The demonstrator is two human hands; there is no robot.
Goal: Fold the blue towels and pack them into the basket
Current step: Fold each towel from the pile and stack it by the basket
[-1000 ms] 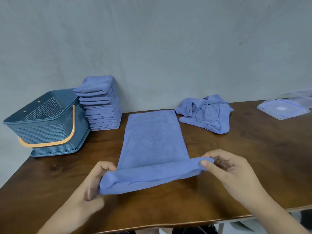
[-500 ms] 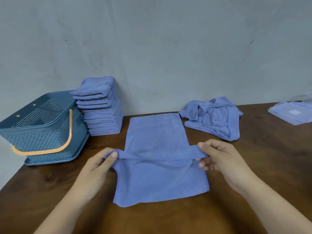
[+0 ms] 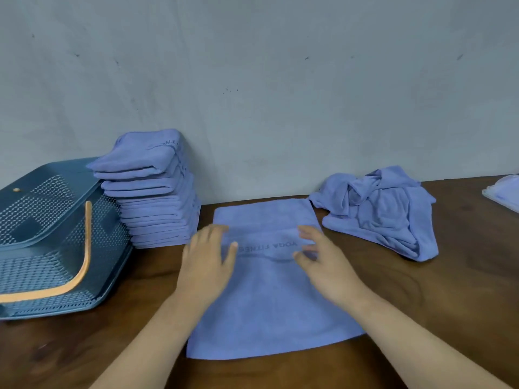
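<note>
Dark brown wood of the desk (image 3: 463, 276) fills the lower frame, under a pale grey wall (image 3: 252, 80). At lower centre a blue towel (image 3: 269, 310) lies flat on the desk, with upside-down lettering (image 3: 266, 246) near its far end and a crease line just below it. Both hands press on the towel with fingers straight and spread, gripping nothing: the left hand (image 3: 207, 262) on the towel's left edge, the right hand (image 3: 325, 265) toward its right edge, the lettering between them. Both are a little blurred. Left of the towel, against the wall, stands a tall stack of folded blue towels (image 3: 157, 192). Just beside it, at the left edge of the frame, sits a tilted teal mesh basket (image 3: 106, 240) with an orange handle (image 3: 84, 248). Right of the flat towel lies a crumpled heap of blue towels (image 3: 384, 214); a clear container (image 3: 502, 192) shows at the far right edge.
</note>
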